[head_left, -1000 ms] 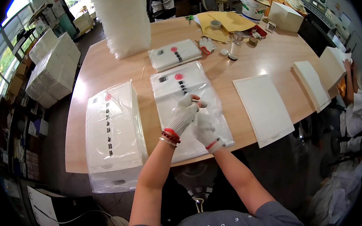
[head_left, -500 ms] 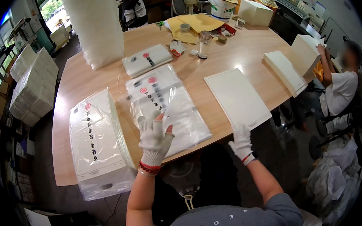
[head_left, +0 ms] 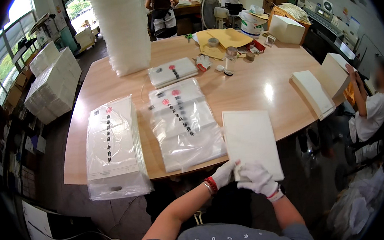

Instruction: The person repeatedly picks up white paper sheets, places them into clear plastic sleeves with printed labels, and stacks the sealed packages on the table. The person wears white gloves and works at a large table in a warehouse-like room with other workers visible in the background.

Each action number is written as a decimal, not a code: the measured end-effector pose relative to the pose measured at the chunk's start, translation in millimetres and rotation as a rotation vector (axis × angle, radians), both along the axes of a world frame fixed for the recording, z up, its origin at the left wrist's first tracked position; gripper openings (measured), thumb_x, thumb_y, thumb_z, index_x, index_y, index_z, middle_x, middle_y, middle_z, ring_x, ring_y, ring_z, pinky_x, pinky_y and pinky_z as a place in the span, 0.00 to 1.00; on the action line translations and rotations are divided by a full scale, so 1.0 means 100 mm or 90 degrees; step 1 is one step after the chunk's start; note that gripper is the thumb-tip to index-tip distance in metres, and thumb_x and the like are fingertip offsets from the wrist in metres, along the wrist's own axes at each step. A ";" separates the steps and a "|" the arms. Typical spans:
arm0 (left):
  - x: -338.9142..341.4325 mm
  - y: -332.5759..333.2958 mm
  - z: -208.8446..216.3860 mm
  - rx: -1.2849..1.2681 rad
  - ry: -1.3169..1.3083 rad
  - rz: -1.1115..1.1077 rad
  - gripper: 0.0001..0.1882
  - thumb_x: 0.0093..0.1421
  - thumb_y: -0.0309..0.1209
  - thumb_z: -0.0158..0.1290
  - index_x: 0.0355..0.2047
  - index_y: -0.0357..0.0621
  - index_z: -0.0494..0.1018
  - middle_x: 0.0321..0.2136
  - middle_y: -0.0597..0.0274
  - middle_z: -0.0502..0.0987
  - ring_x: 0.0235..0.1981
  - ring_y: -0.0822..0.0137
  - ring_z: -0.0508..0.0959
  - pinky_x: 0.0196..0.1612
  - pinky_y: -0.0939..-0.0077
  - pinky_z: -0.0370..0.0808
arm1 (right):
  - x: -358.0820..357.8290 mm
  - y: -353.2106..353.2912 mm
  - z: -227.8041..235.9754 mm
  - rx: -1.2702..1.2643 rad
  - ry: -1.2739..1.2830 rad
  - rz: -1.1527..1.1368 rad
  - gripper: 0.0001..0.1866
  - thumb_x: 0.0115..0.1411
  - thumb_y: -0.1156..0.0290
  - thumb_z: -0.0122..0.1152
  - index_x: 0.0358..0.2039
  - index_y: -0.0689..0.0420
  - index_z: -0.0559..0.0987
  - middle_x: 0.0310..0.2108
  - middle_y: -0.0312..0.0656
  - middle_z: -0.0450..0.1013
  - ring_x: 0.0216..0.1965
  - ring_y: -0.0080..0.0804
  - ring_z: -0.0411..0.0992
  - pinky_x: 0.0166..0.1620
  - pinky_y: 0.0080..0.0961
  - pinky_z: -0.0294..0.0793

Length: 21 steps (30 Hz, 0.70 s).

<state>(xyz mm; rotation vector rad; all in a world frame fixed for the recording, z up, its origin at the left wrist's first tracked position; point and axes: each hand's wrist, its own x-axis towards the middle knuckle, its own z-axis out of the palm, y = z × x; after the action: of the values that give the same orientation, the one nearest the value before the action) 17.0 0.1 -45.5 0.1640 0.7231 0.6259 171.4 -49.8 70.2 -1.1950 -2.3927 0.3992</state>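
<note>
At four o'clock on a wooden table, a stack of white paper is seen with its near end jutting past the edge. Its near corner appears to be grasped at seven o'clock by the gloved right hand; its left side is met at eight o'clock by the gloved left hand, whose grip cannot be told. Plastic bags are laid out toward ten o'clock. The stack is judged fairly heavy, stiff as a block but prone to slipping sheet over sheet, its corners easily bent; both long sides are best held, with support from beneath.
</note>
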 end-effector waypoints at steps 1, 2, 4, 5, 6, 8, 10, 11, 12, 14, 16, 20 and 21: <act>-0.05 -0.08 0.19 0.232 0.265 -0.089 0.21 0.56 0.34 0.50 0.48 0.38 0.65 0.41 0.57 0.73 0.40 0.64 0.73 0.46 0.69 0.71 | 0.04 -0.04 0.07 -0.071 0.151 0.068 0.13 0.47 0.63 0.61 0.29 0.58 0.76 0.36 0.45 0.71 0.42 0.45 0.67 0.52 0.44 0.62; -0.12 -0.06 0.24 0.357 0.404 -0.188 0.21 0.54 0.33 0.50 0.48 0.37 0.65 0.41 0.58 0.73 0.40 0.63 0.73 0.46 0.68 0.70 | 0.49 0.00 -0.39 0.169 -0.022 0.046 0.11 0.51 0.67 0.59 0.31 0.61 0.75 0.36 0.45 0.72 0.39 0.41 0.71 0.44 0.33 0.70; -0.36 -0.15 0.48 0.457 0.535 -0.241 0.21 0.52 0.32 0.49 0.46 0.37 0.65 0.41 0.55 0.73 0.40 0.58 0.74 0.45 0.63 0.70 | 0.72 0.07 -0.28 -0.186 0.284 -0.278 0.11 0.55 0.67 0.56 0.30 0.62 0.75 0.34 0.44 0.73 0.35 0.34 0.73 0.38 0.26 0.73; -0.36 -0.19 0.63 0.508 0.597 -0.286 0.22 0.51 0.33 0.49 0.46 0.38 0.65 0.40 0.51 0.73 0.40 0.56 0.75 0.44 0.63 0.70 | 1.13 -0.04 -0.99 -0.218 0.432 -0.371 0.14 0.60 0.64 0.50 0.36 0.64 0.74 0.31 0.41 0.74 0.30 0.29 0.73 0.35 0.20 0.74; -0.39 -0.19 0.71 0.553 0.666 -0.321 0.22 0.51 0.35 0.49 0.46 0.39 0.65 0.39 0.48 0.74 0.39 0.54 0.75 0.43 0.62 0.71 | 1.05 -0.11 -1.17 -0.377 0.598 -0.411 0.16 0.62 0.63 0.46 0.40 0.64 0.72 0.33 0.42 0.73 0.32 0.29 0.72 0.37 0.22 0.73; -0.31 -0.32 0.98 0.584 0.826 -0.367 0.24 0.51 0.35 0.47 0.49 0.41 0.62 0.39 0.43 0.73 0.37 0.48 0.76 0.41 0.59 0.71 | 0.71 -0.10 -1.22 -0.595 0.913 -0.428 0.23 0.66 0.58 0.38 0.52 0.62 0.65 0.39 0.45 0.71 0.39 0.30 0.70 0.44 0.28 0.71; -0.19 -0.54 0.85 0.801 0.908 -0.238 0.30 0.47 0.35 0.50 0.50 0.35 0.59 0.48 0.38 0.64 0.48 0.42 0.67 0.48 0.53 0.65 | 0.12 -0.15 -1.04 -0.451 0.812 -0.312 0.26 0.64 0.55 0.41 0.53 0.64 0.64 0.43 0.45 0.69 0.44 0.32 0.68 0.47 0.28 0.69; -0.11 -0.69 0.49 1.103 1.110 -0.131 0.32 0.45 0.36 0.52 0.49 0.33 0.59 0.51 0.37 0.61 0.52 0.40 0.63 0.51 0.50 0.62 | -0.20 -0.17 -0.97 -0.408 0.881 -0.297 0.24 0.63 0.59 0.44 0.53 0.65 0.64 0.43 0.43 0.69 0.44 0.31 0.68 0.47 0.27 0.69; -0.06 -0.77 0.55 1.038 1.028 -0.124 0.35 0.42 0.36 0.54 0.49 0.29 0.59 0.51 0.38 0.59 0.55 0.40 0.56 0.54 0.48 0.57 | -0.38 -0.13 -0.99 -0.400 0.837 -0.342 0.22 0.62 0.64 0.47 0.52 0.66 0.65 0.43 0.43 0.69 0.43 0.30 0.68 0.46 0.26 0.69; -0.23 -0.71 0.61 1.059 0.911 -0.247 0.34 0.41 0.35 0.54 0.49 0.31 0.59 0.50 0.39 0.60 0.53 0.40 0.59 0.54 0.49 0.57 | -0.49 -0.08 -1.03 -0.390 0.804 -0.382 0.19 0.59 0.71 0.49 0.50 0.66 0.66 0.42 0.42 0.70 0.43 0.28 0.69 0.45 0.24 0.70; -0.40 -0.48 1.08 0.765 0.733 -0.365 0.33 0.41 0.33 0.54 0.49 0.35 0.60 0.48 0.39 0.61 0.51 0.40 0.61 0.56 0.49 0.55 | -0.46 -0.03 -1.05 -0.386 0.825 -0.360 0.17 0.58 0.75 0.50 0.48 0.66 0.68 0.42 0.42 0.70 0.42 0.28 0.70 0.45 0.24 0.70; -0.87 0.10 1.00 1.052 1.199 0.179 0.36 0.48 0.35 0.52 0.57 0.37 0.54 0.55 0.31 0.53 0.58 0.31 0.50 0.58 0.38 0.47 | -0.38 -0.03 -0.67 -0.321 0.765 -0.401 0.15 0.56 0.76 0.53 0.45 0.66 0.70 0.38 0.41 0.71 0.36 0.25 0.70 0.41 0.22 0.71; -0.93 0.19 1.16 0.969 1.379 0.096 0.34 0.51 0.35 0.51 0.57 0.37 0.54 0.52 0.33 0.60 0.56 0.40 0.60 0.55 0.45 0.57 | -0.29 -0.02 -0.70 -0.300 0.789 -0.401 0.16 0.54 0.76 0.54 0.44 0.66 0.70 0.37 0.41 0.71 0.36 0.25 0.70 0.40 0.22 0.70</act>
<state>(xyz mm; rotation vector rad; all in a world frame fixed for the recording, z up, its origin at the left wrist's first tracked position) -75.8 19.4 70.6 2.4921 2.1226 0.8620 142.3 -51.5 0.3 -1.2379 -0.8438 1.1009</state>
